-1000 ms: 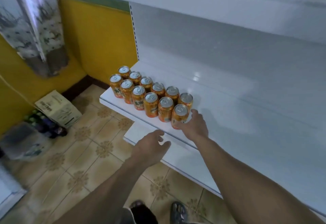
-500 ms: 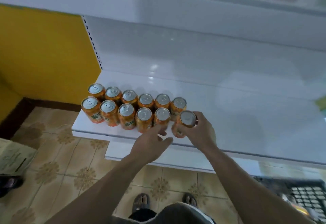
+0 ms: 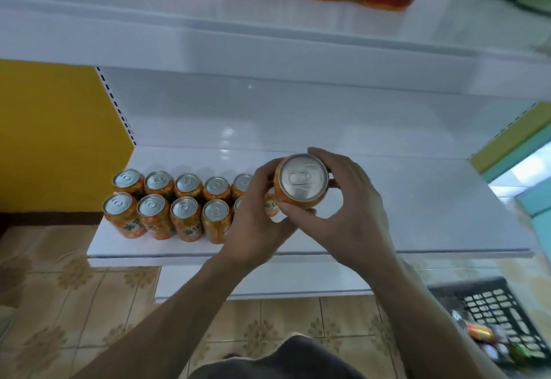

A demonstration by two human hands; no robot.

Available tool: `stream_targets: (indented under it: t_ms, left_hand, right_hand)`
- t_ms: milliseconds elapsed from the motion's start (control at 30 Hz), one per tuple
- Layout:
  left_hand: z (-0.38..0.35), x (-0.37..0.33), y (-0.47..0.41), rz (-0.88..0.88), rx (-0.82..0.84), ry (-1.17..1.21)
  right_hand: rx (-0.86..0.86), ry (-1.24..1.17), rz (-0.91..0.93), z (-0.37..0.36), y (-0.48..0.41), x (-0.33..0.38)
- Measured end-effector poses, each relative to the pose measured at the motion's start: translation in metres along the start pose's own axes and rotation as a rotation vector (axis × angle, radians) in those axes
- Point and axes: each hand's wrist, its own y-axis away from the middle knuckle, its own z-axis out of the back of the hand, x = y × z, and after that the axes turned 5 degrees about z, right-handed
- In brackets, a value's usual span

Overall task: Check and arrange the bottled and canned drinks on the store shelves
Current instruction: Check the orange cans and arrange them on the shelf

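Orange can (image 3: 301,180): held above the shelf (image 3: 417,229), silver top turned to the camera, just right of the rows.
Right hand (image 3: 354,211): curled round the orange can, thumb pressed on its near side.
Left hand (image 3: 253,226): wrapped against its left side, thumb up.
Shelved cans (image 3: 167,199): stood upright in two rows at the shelf's left end.
Crate (image 3: 492,313): black, seen on the floor, lower right.

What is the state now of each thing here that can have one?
held can: upright, unopened, raised off the shelf.
left hand: grips the held can.
right hand: grips the held can.
shelf cans: upright, unopened, standing in two rows.
black crate: holds some blurred items.
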Motion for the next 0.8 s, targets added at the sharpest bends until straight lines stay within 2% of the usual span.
stream_targets:
  t_ms: [133, 367, 433, 600, 667, 800]
  left_hand:
    - [-0.008, -0.009, 0.001, -0.060, -0.034, -0.001]
    - [-0.015, -0.022, 0.004, -0.080, -0.003, -0.038]
    - [-0.013, -0.028, 0.002, -0.084, 0.026, -0.048]
    - [-0.008, -0.045, -0.002, -0.025, 0.058, 0.088]
    - [-0.007, -0.052, -0.004, -0.027, 0.096, 0.118]
    - [-0.015, -0.063, -0.008, -0.079, 0.151, 0.024]
  right_hand:
    - [-0.064, 0.044, 0.120, 0.011, 0.004, 0.000]
    - [-0.106, -0.008, 0.156, 0.024, 0.007, -0.006]
    - [-0.120, -0.210, 0.021, 0.031, 0.005, -0.004]
    - [-0.158, -1.156, -0.647, 0.037, -0.003, -0.014]
    - [-0.109, -1.383, -0.743, 0.036, -0.006, -0.015]
    - [-0.007, -1.685, -0.896, 0.033, -0.009, -0.009]
